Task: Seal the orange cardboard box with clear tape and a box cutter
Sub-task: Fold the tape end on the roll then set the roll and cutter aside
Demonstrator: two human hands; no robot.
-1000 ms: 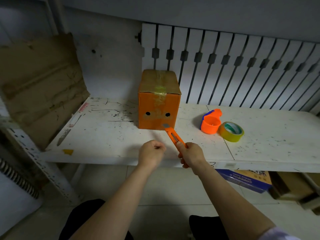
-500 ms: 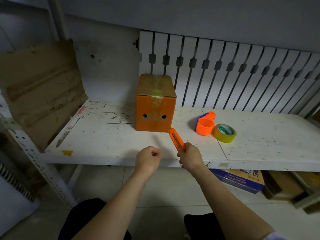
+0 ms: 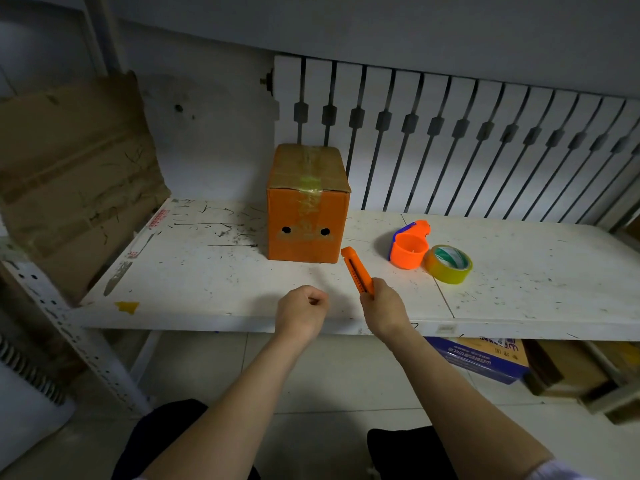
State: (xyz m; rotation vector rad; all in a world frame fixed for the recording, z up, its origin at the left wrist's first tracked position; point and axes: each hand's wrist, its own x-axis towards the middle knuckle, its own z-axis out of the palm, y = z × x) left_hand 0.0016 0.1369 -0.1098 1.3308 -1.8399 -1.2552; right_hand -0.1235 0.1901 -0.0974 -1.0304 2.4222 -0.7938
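The box (image 3: 306,206) stands on the tabletop (image 3: 519,289) at centre frame, before the radiator (image 3: 450,133) at upper right. Right of the box sits the tape dispenser (image 3: 408,245), with the tape roll (image 3: 448,264) touching its right side. At lower centre, the right hand (image 3: 384,306) holds the box cutter (image 3: 356,270) before the box's lower right corner; the left hand (image 3: 301,308) is just left of it. A cardboard sheet (image 3: 76,174) leans at left frame.

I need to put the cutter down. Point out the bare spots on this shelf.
Bare: the scribbled board left of the box, and the wide stretch right of the tape roll. Crowded: between the box and the orange dispenser, where the right hand holds the cutter.
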